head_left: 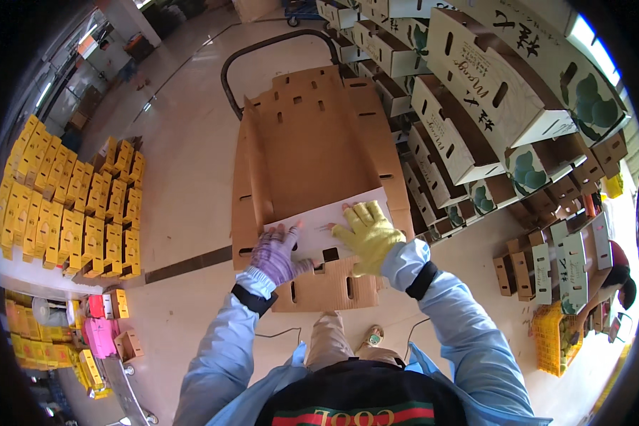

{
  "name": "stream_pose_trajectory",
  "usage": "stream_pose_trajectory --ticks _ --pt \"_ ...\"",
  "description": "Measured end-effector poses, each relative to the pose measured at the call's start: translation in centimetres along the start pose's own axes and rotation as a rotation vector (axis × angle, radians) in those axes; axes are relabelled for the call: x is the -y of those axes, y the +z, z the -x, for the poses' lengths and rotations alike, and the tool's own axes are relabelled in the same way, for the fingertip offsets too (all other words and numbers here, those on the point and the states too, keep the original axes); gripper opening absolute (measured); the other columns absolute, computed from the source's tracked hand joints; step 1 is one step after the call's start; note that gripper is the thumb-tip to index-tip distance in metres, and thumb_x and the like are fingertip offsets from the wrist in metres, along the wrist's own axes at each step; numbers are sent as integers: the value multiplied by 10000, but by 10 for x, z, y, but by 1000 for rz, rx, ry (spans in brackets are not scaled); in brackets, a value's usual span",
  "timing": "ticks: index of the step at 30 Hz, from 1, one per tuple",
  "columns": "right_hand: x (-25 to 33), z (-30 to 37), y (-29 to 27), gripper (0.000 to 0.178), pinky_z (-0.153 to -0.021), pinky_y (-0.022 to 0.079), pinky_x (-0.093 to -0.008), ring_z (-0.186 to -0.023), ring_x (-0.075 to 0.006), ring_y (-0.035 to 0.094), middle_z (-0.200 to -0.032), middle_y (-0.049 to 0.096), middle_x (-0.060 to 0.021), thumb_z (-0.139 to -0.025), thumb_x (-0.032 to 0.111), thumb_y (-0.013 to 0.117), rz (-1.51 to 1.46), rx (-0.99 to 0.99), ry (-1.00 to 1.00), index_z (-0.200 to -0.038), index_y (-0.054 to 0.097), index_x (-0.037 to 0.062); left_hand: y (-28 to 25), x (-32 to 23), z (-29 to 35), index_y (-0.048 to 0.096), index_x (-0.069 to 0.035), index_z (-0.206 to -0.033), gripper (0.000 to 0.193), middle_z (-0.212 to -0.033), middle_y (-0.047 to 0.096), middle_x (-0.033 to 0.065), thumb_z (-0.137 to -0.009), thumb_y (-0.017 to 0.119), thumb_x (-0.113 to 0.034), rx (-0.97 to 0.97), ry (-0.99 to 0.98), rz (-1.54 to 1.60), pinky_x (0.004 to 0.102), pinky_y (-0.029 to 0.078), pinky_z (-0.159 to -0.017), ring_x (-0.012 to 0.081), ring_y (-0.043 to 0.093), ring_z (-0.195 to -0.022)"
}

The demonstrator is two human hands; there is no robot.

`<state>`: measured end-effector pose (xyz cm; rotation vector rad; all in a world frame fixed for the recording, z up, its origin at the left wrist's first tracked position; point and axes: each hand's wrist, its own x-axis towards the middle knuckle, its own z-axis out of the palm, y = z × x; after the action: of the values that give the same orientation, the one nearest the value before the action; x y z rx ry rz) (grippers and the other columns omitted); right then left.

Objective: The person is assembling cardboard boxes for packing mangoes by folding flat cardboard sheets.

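Note:
A partly folded cardboard box [319, 163], brown inside, lies in front of me on a stack of flat cardboard blanks [394, 177]. Its near end panel [312, 234] shows a white face with a square cut-out near its lower edge. On the left part of that panel rests my left hand [278, 253], in a purple striped fingerless glove, fingers and thumb apart. My right hand [368, 236], in a yellow-green fingerless glove, lies on the right part, its fingers spread toward the upper edge. Both hands touch the panel; neither is wrapped around anything.
A black cart handle [280, 37] arches beyond the stack. White printed boxes [468, 106] are piled high on the right. Yellow boxes [71, 213] stand stacked at left. At lower right a person [621, 277] is beside a yellow crate [555, 341].

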<state>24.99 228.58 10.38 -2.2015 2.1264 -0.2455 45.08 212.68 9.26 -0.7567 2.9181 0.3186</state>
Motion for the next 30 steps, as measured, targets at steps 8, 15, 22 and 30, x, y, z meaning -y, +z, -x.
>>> stream_pose_trajectory --ticks 8,15,22,30 --pt "24 29 40 362 -966 386 -437 -1123 -337 517 -1133 578 -148 -840 274 564 -142 63 56 -1189 588 182 49 -15 36 261 -246 -1476 810 -1376 365 291 -775 660 -322 489 -61 -18 546 271 -1076 462 364 -1266" --pt "40 51 41 375 -959 371 -481 -1090 -335 520 -1118 582 -164 -798 179 552 -191 85 71 -1169 612 171 66 -20 49 281 -260 -1467 760 -1385 381 266 -778 588 -166 274 69 -136 564 287 -1064 451 387 -1262" --pt "14 18 -17 535 -1011 322 -519 -1166 -368 438 -1193 517 -179 -718 321 698 -53 -185 133 -1193 575 110 35 36 23 386 -195 -1418 752 -1356 472 178 -801 559 -589 -24 305 -107 449 259 -1109 387 441 -1251" --pt "97 27 124 889 -1116 253 -443 -1395 -431 178 -1480 163 -329 -757 248 725 -543 -584 468 -1465 228 45 -1 89 18 168 -103 -1492 945 -1498 196 279 -818 528 -658 -71 -460 514 376 203 -1138 364 228 -1397"
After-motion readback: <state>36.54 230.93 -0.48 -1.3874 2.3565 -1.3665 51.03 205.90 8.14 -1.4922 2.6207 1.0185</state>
